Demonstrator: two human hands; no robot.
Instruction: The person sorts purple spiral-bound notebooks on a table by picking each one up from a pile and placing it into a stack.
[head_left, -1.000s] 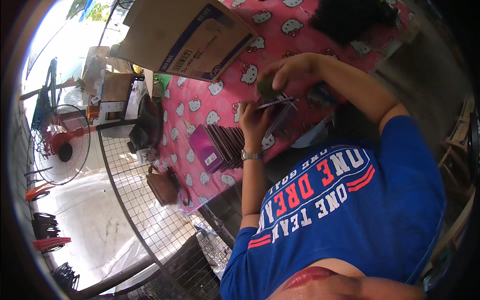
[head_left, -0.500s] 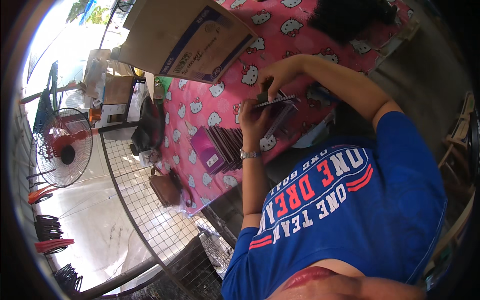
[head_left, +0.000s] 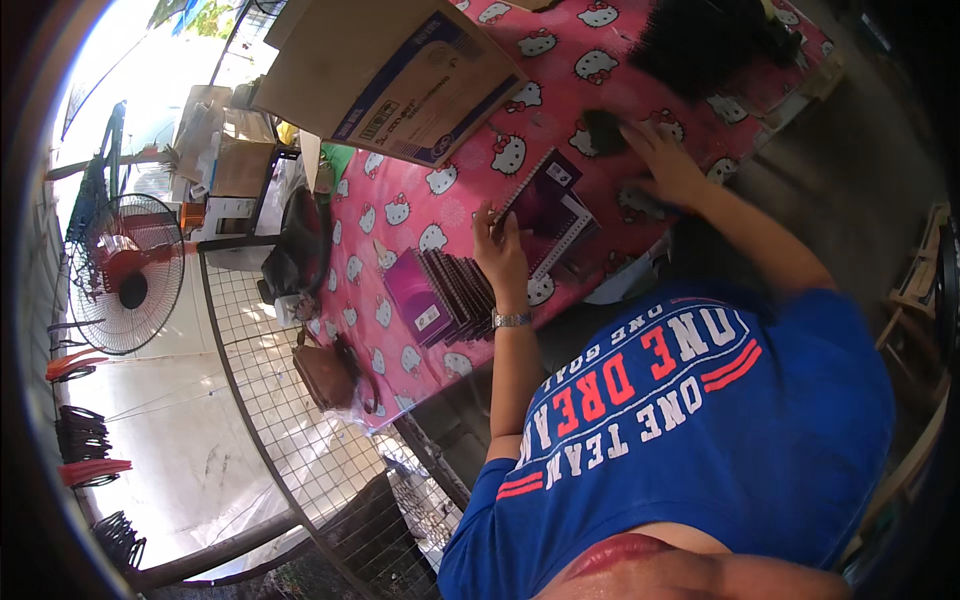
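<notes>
My left hand (head_left: 500, 248) pinches the left edge of a purple spiral notebook (head_left: 548, 200) with a white label on its cover. Beneath it lies another purple notebook (head_left: 577, 222), its wire binding turned along the near side. My right hand (head_left: 668, 165), slightly blurred, is open with fingers stretched over the table. Just beyond its fingertips is a small dark block-like thing (head_left: 603, 132), too blurred to name. Left of my left wrist, a fanned row of purple spiral notebooks (head_left: 455, 295) lies overlapping on the tablecloth.
A pink patterned tablecloth (head_left: 430, 238) covers the table. A large cardboard box (head_left: 395, 85) stands at the far side, and a heap of black material (head_left: 705, 45) lies far right. Leftward are a brown bag (head_left: 325, 377), a wire mesh panel (head_left: 270, 370) and a fan (head_left: 132, 275).
My right hand has moved right and away from the notebook and opened. The dark block has gone from over the notebook to the tablecloth beyond. My left hand has stayed by the notebook's edge.
</notes>
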